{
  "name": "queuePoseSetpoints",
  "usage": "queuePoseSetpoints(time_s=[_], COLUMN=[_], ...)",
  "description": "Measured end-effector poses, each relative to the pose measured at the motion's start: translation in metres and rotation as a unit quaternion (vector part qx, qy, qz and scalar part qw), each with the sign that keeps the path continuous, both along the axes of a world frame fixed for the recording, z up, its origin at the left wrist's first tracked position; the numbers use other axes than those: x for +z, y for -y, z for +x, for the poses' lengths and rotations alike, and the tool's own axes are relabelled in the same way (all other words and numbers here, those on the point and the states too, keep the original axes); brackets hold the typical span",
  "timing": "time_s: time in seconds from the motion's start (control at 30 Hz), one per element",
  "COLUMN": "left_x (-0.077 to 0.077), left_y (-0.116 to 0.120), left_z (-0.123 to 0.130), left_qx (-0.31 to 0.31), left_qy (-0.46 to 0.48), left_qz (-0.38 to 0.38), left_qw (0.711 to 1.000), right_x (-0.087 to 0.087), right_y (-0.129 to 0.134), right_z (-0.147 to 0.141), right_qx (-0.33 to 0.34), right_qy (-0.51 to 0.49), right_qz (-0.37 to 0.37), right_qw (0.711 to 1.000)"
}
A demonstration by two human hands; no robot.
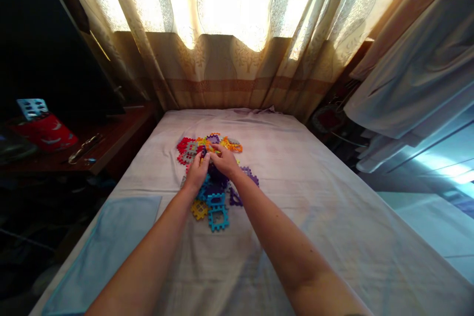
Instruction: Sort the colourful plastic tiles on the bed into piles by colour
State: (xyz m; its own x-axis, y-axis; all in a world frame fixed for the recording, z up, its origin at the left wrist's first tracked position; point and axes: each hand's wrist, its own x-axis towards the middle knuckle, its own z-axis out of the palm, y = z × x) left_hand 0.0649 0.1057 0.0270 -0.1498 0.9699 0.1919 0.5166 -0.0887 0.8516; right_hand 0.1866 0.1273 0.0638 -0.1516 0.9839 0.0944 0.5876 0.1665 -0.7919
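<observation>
I'm over a pale, wrinkled sheet (296,212) by patterned beige curtains (229,64). Red patterned container (52,132) on the side table, pale perforated item (32,107) inside. My left hand (197,170) and right hand (225,160) meet, pinching small notched plastic pieces (204,151) above the multicoloured pile (217,217).

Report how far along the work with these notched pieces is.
Done: nothing clearly finished; two light-blue pieces may be joined. In hand: left hand and right hand together hold small pieces. Apparently left: red and purple pieces lying around them.
</observation>
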Motion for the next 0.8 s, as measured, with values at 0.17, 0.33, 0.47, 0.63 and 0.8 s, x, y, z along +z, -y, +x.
queuePoseSetpoints(time_s=[0.17, 0.33, 0.47, 0.63, 0.8], left_x=[0.014, -0.010, -0.033, -0.038, -0.021], left_y=[0.041, 0.103, 0.124, 0.098, 0.061], left_z=[-0.030, -0.062, -0.046, -0.023, -0.020], left_qx=[-0.033, -0.087, -0.128, -0.102, -0.098], left_qy=[0.030, -0.256, -0.337, -0.276, -0.151], left_qz=[-0.004, -0.046, -0.054, 0.027, 0.044], left_qw=[0.999, 0.962, 0.931, 0.955, 0.983], right_x=[0.018, -0.014, -0.044, -0.043, -0.030], right_y=[0.020, 0.073, 0.112, 0.110, 0.081], right_z=[0.034, 0.117, 0.130, 0.091, 0.054], right_qx=[0.067, 0.008, 0.053, 0.092, 0.060], right_qy=[-0.017, 0.220, 0.290, 0.244, 0.124], right_qz=[0.032, 0.024, -0.051, 0.014, 0.018], right_qw=[0.997, 0.975, 0.954, 0.965, 0.990])
